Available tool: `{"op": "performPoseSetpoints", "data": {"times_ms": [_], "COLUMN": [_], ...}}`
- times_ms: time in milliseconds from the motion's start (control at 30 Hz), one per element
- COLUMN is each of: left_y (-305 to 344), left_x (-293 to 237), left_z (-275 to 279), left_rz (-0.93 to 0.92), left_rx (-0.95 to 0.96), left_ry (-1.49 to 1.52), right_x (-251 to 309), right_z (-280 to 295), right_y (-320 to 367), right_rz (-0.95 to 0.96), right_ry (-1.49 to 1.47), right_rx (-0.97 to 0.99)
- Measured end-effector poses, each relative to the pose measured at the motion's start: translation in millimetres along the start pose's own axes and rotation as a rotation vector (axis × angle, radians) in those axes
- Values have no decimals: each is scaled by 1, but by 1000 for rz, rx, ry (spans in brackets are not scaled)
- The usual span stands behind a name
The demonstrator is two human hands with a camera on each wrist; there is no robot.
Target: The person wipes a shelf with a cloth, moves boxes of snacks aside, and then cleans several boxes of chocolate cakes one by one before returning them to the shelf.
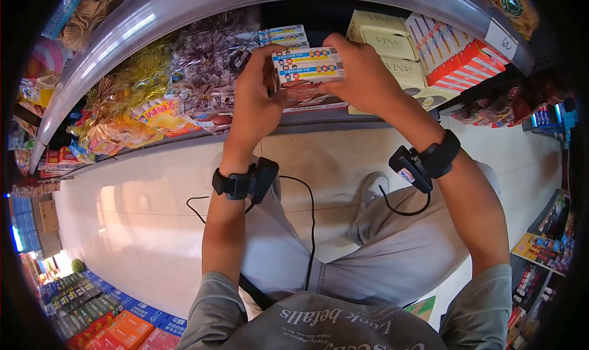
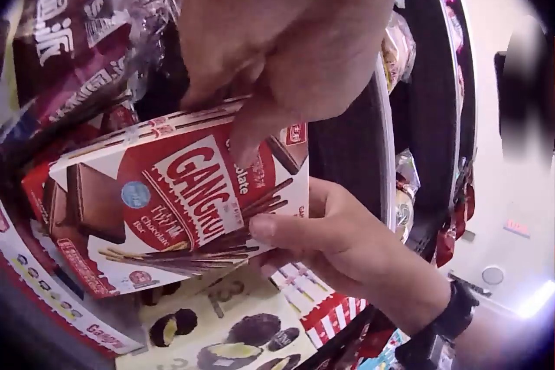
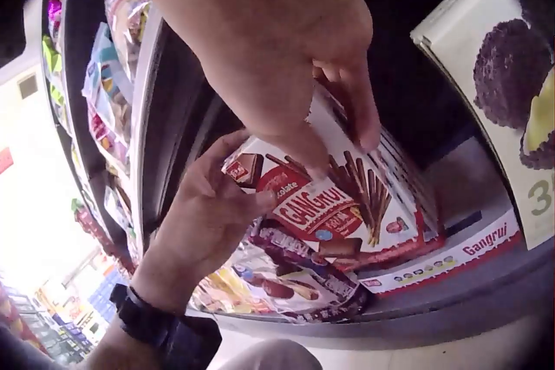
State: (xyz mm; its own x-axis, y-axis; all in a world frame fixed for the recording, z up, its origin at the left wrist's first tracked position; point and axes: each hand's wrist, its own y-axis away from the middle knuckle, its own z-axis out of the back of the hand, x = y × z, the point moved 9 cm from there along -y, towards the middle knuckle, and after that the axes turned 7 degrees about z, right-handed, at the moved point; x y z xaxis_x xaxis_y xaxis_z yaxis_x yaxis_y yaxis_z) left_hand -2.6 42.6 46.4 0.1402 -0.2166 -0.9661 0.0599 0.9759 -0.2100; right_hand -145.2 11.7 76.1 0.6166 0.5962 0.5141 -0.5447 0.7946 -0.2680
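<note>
Both hands hold flat white-and-red chocolate stick boxes (image 1: pixel 310 68), pressed together as a small stack over the shelf's front. My left hand (image 1: pixel 256 98) grips the left end, fingers behind and thumb on the front. At the right end, my right hand (image 1: pixel 363 74) grips the stack with its thumb low on the front. The left wrist view shows the "Gangrui" front (image 2: pixel 186 201) tilted, with chocolate bars and sticks printed on it. In the right wrist view the boxes (image 3: pixel 321 214) stand just above a display tray (image 3: pixel 486 244); their backs are hidden.
More such boxes (image 1: pixel 282 34) stand behind the held ones. Cream "Vina" cartons (image 1: pixel 392 46) and a red-striped box (image 1: pixel 463 61) lie right. Purple bagged snacks (image 1: pixel 215 61) fill the left. A curved clear shelf edge (image 1: pixel 153 25) arches above; the shelf lip (image 1: pixel 202 140) runs below.
</note>
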Motion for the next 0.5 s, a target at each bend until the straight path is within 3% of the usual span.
{"op": "performPoseSetpoints", "data": {"times_ms": [133, 333, 500], "left_y": [2, 5, 4], "left_x": [12, 2, 10], "left_z": [7, 5, 0], "left_rz": [100, -180, -101], "left_rx": [-33, -126, -134], "left_ry": [-382, -555, -631], "right_x": [-2, 3, -7], "right_z": [-21, -36, -50], "right_y": [-7, -12, -12], "right_rz": [10, 31, 29], "right_ry": [69, 142, 133], "right_rx": [17, 88, 65]}}
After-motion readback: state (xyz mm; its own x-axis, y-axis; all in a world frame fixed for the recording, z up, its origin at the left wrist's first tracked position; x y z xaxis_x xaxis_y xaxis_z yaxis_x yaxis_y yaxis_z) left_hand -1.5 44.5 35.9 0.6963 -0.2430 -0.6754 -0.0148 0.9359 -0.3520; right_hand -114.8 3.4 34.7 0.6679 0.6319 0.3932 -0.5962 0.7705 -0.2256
